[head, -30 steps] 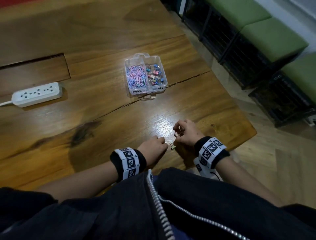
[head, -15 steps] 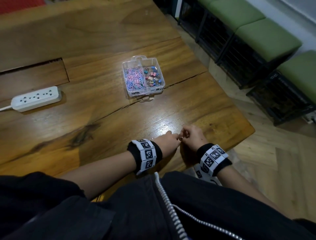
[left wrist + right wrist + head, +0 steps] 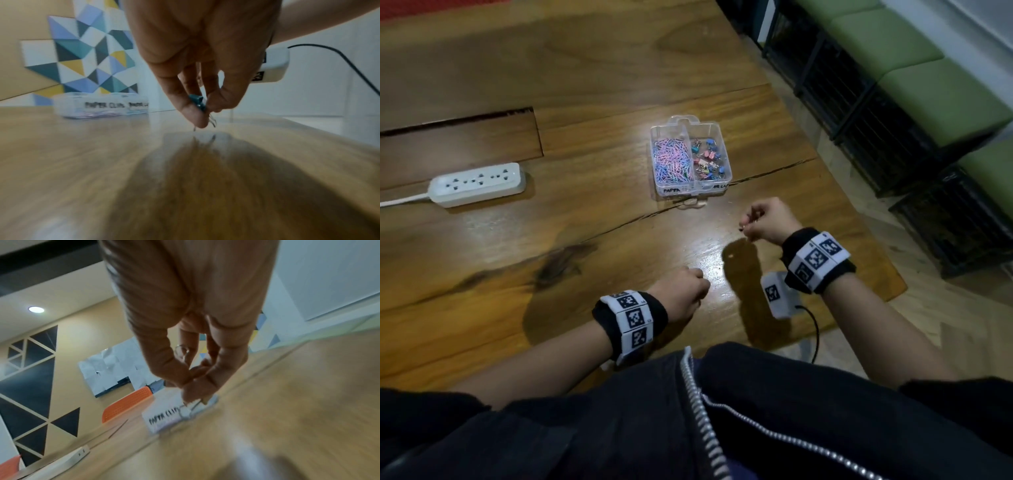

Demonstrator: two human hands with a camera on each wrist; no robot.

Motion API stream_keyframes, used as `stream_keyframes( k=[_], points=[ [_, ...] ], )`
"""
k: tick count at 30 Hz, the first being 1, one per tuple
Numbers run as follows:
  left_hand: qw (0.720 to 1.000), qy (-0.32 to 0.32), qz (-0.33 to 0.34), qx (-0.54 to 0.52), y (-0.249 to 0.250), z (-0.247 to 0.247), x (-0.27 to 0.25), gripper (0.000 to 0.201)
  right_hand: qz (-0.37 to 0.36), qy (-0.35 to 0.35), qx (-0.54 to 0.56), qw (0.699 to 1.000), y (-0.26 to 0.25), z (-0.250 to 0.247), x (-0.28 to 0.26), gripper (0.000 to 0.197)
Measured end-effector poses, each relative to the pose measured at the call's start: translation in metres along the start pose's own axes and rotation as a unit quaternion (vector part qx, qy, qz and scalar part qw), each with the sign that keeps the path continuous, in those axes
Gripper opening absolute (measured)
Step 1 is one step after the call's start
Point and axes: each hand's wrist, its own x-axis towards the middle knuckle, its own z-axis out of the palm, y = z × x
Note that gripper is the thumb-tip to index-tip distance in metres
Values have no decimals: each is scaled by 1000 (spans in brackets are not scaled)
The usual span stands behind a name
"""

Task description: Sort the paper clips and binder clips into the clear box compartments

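Note:
The clear box [image 3: 717,186] sits mid-table, with pink and blue paper clips [image 3: 671,162] in its left compartment and coloured binder clips [image 3: 709,161] in its right. My left hand [image 3: 700,296] is low over the table near the front edge; the left wrist view shows its thumb and fingers pinching a teal binder clip [image 3: 197,100], wire handles pointing down. My right hand [image 3: 748,226] is raised just short of the box's right corner and pinches a small wire-handled clip [image 3: 193,404], mostly hidden by the fingers. The box [image 3: 164,417] lies just beyond them.
A white power strip [image 3: 477,185] lies at the left with its cord running off the edge. A long crack [image 3: 619,226] crosses the wooden table. Beyond the table's right edge [image 3: 859,219], black wire crates with green cushions [image 3: 928,85] stand on the floor.
The hands were together near the front edge; the right hand has lifted and moved forward toward the box with its clip. The left hand stays low near the front.

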Motion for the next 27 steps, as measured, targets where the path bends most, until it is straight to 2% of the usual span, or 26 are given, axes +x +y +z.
stream_keyframes(
  k=[5,8,10,16,18,20,23,25,27],
  points=[
    [995,34,-67,-64,-14,-21,-5,17,-76,90,23,993,-53,-5,53,28],
    [986,59,-102,-117,-20,-38,1,16,-73,147,25,986,-60,-1,79,14],
    [978,104,-112,-142,-26,-53,11,16,-62,167,14,984,-52,3,83,17],
    [949,243,-107,-171,-33,-104,69,18,-60,135,40,988,-3,25,38,16],
    [942,262,-114,-176,-34,-118,91,21,-53,101,50,992,16,34,17,17],
    [947,245,-116,-174,-39,-126,113,26,-57,68,51,995,32,41,-3,25],
    [962,182,-132,-158,-43,-127,131,33,-58,29,45,997,46,45,-30,26],
    [965,157,-141,-156,-44,-118,130,37,-60,17,52,997,53,45,-47,25],
    [961,160,-137,-179,-40,-112,119,36,-62,15,56,996,56,42,-61,25]
  ],
)
